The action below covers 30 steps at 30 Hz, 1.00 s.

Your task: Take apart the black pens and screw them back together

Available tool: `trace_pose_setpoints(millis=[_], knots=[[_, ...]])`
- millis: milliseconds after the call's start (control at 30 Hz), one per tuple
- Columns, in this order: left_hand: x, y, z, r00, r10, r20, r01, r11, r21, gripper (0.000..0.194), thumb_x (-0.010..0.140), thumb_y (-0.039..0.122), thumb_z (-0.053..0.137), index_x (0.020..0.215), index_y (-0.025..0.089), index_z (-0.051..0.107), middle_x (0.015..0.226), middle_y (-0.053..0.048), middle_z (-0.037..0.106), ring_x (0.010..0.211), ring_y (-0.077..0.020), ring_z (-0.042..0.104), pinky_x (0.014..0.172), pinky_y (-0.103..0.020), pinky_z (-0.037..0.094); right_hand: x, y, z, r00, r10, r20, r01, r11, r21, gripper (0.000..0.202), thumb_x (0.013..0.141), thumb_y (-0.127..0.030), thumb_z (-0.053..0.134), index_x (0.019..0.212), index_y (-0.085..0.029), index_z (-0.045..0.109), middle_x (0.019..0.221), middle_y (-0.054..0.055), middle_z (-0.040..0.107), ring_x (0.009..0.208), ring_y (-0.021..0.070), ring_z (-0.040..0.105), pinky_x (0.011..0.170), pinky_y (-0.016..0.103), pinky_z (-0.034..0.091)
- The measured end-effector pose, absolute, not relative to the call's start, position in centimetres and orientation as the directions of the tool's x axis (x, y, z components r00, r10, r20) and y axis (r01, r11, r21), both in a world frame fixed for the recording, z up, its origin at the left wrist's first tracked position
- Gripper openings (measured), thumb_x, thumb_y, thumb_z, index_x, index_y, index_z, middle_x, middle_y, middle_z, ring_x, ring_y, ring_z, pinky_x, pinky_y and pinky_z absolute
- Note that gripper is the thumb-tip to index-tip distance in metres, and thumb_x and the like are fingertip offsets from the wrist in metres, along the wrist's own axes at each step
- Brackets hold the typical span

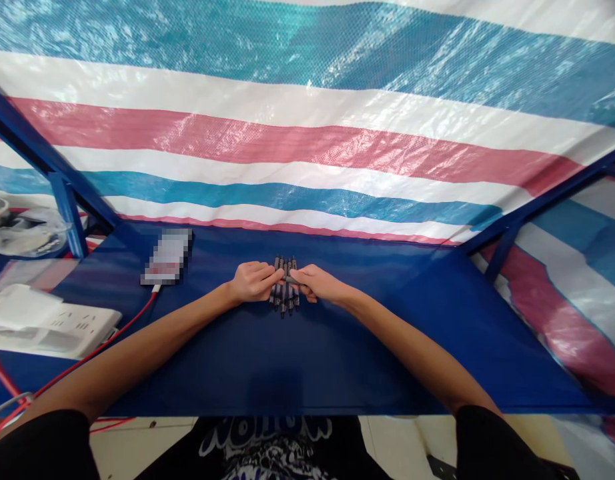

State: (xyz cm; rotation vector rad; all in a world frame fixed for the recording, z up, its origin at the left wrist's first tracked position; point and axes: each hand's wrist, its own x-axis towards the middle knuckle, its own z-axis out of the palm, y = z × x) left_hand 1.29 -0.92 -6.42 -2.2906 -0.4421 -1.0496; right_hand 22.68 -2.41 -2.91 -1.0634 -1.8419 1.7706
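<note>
Several slim, dark pens (283,306) lie side by side on the blue tabletop, their ends pointing away from me and towards me. Across the middle of the row runs a thin grey strip (290,279), too small to identify. My left hand (255,281) is closed at the left side of the pens, with thumb and fingers pinched at the strip's left end. From the right, my right hand (319,283) pinches the strip's other end. The fingers hide part of the pens, and I cannot tell whether the strip goes around them or only lies over them.
A phone-like device (167,257), blurred out, lies at the back left on a red cable (137,317). Further left stand a white power strip (80,327) and plastic bags (30,233). Blue frame bars and a striped tarpaulin (297,143) enclose the table (367,373).
</note>
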Motion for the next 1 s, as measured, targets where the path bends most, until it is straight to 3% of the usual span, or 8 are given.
trace_pose_setpoints(millis=[267, 333, 400, 467, 567, 733, 867, 1000], knots=[[1.2, -1.2, -6.1, 0.665, 0.057, 0.745, 0.488, -0.788, -0.376, 0.012, 0.086, 0.020, 0.049, 0.089, 0.018, 0.060, 0.056, 0.002, 0.058, 0.047, -0.0097, 0.050, 0.046, -0.024, 0.035, 22.7, -2.6, -3.0, -0.720, 0.621, -0.309, 0.146, -0.300, -0.943, 0.047, 0.089, -0.058, 0.048, 0.066, -0.018, 0.047, 0.044, -0.011, 0.023, 0.037, 0.0047, 0.020, 0.039, 0.020, 0.029], [1.4, -1.0, -5.9, 0.658, 0.108, 0.745, 0.497, -0.806, -0.322, 0.014, 0.088, 0.021, 0.049, 0.085, 0.017, 0.062, 0.057, 0.002, 0.060, 0.048, -0.0099, 0.052, 0.047, -0.024, 0.035, 22.5, -2.5, -3.0, -0.665, 0.694, -0.277, 0.194, -0.198, -0.961, 0.047, 0.092, -0.056, 0.042, 0.068, -0.017, 0.048, 0.045, -0.010, 0.026, 0.038, 0.0058, 0.024, 0.042, 0.021, 0.033], [1.7, -0.9, -5.4, 0.634, 0.264, 0.727, 0.545, -0.819, -0.178, 0.020, 0.090, 0.023, 0.047, 0.081, 0.018, 0.064, 0.059, 0.001, 0.063, 0.050, -0.0100, 0.054, 0.048, -0.024, 0.034, 22.5, -2.3, -2.9, -0.562, 0.813, -0.148, 0.317, 0.047, -0.947, 0.045, 0.095, -0.051, 0.037, 0.068, -0.017, 0.050, 0.049, -0.007, 0.035, 0.042, 0.0076, 0.034, 0.047, 0.022, 0.037], [2.1, -0.7, -4.7, 0.605, 0.474, 0.640, 0.607, -0.795, 0.016, 0.027, 0.092, 0.026, 0.047, 0.074, 0.019, 0.065, 0.058, 0.001, 0.063, 0.050, -0.0103, 0.056, 0.048, -0.024, 0.032, 22.6, -2.2, -2.7, -0.483, 0.871, 0.092, 0.483, 0.353, -0.801, 0.040, 0.096, -0.043, 0.038, 0.071, -0.016, 0.054, 0.059, -0.002, 0.048, 0.053, 0.0100, 0.045, 0.056, 0.024, 0.040], [2.5, -0.8, -3.3, 0.584, 0.664, 0.467, 0.663, -0.722, 0.198, 0.031, 0.091, 0.028, 0.049, 0.067, 0.020, 0.066, 0.055, 0.002, 0.063, 0.049, -0.0111, 0.055, 0.049, -0.024, 0.030, 23.2, -2.0, -2.2, -0.533, 0.747, 0.398, 0.617, 0.665, -0.421, 0.031, 0.098, -0.034, 0.039, 0.086, -0.016, 0.060, 0.081, 0.005, 0.059, 0.072, 0.0141, 0.053, 0.068, 0.026, 0.040], [2.5, -1.5, -1.2, 0.624, 0.668, 0.405, 0.673, -0.723, 0.156, 0.028, 0.089, 0.030, 0.052, 0.068, 0.020, 0.067, 0.060, 0.000, 0.066, 0.054, -0.0135, 0.058, 0.050, -0.025, 0.028, 24.0, -1.9, -1.4, -0.735, 0.520, 0.434, 0.576, 0.817, -0.004, 0.035, 0.101, -0.032, 0.036, 0.084, -0.015, 0.061, 0.079, 0.008, 0.060, 0.074, 0.0161, 0.052, 0.066, 0.026, 0.037], [2.4, -1.8, -0.4, 0.686, 0.627, 0.370, 0.645, -0.759, 0.091, 0.033, 0.087, 0.028, 0.050, 0.058, 0.018, 0.061, 0.057, -0.001, 0.064, 0.051, -0.0130, 0.056, 0.048, -0.025, 0.026, 24.1, -2.2, -1.4, -0.810, 0.461, 0.363, 0.533, 0.837, 0.125, 0.034, 0.100, -0.022, 0.035, 0.080, -0.013, 0.060, 0.077, 0.009, 0.059, 0.070, 0.0169, 0.050, 0.062, 0.028, 0.035], [2.3, -1.9, -0.1, 0.712, 0.550, 0.436, 0.597, -0.802, 0.037, 0.034, 0.089, 0.029, 0.048, 0.058, 0.018, 0.060, 0.054, 0.000, 0.059, 0.047, -0.0113, 0.052, 0.046, -0.026, 0.024, 24.1, -2.2, -1.2, -0.786, 0.490, 0.379, 0.530, 0.848, 0.004, 0.031, 0.099, -0.023, 0.036, 0.080, -0.014, 0.059, 0.075, 0.007, 0.058, 0.068, 0.0160, 0.050, 0.062, 0.027, 0.035]])
